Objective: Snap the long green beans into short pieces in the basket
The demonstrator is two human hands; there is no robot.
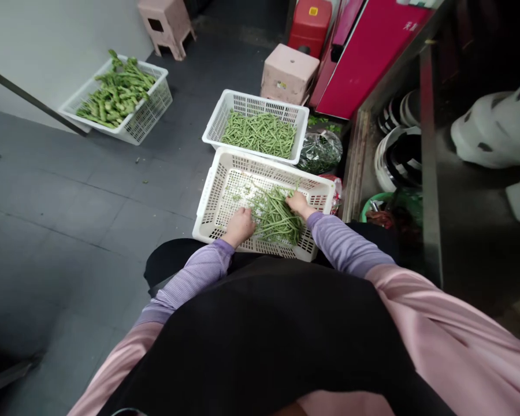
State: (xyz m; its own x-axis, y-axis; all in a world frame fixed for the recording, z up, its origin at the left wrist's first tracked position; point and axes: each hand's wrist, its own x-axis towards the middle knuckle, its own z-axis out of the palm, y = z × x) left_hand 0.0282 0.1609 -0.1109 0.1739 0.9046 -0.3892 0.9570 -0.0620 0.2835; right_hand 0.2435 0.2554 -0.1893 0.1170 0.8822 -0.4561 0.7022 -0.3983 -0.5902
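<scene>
A cream plastic basket (266,162) stands right in front of my lap. Long green beans (281,216) lie in a loose heap in its right half, with small green scraps (238,193) scattered on the bottom at left. My left hand (240,226) is over the basket's near side, just left of the heap, its fingers curled together; what they hold, if anything, is too small to make out. At the heap's upper right, my right hand (298,204) has its fingers closed on some of the green beans.
Behind it, a white basket (303,130) holds short bean pieces (260,133). Another white basket (149,112) with leafy green stalks (117,95) stands by the wall. Pink stools (290,72), a filled clear bag (320,151), a metal shelf (431,173) and a green tub (366,208) are around.
</scene>
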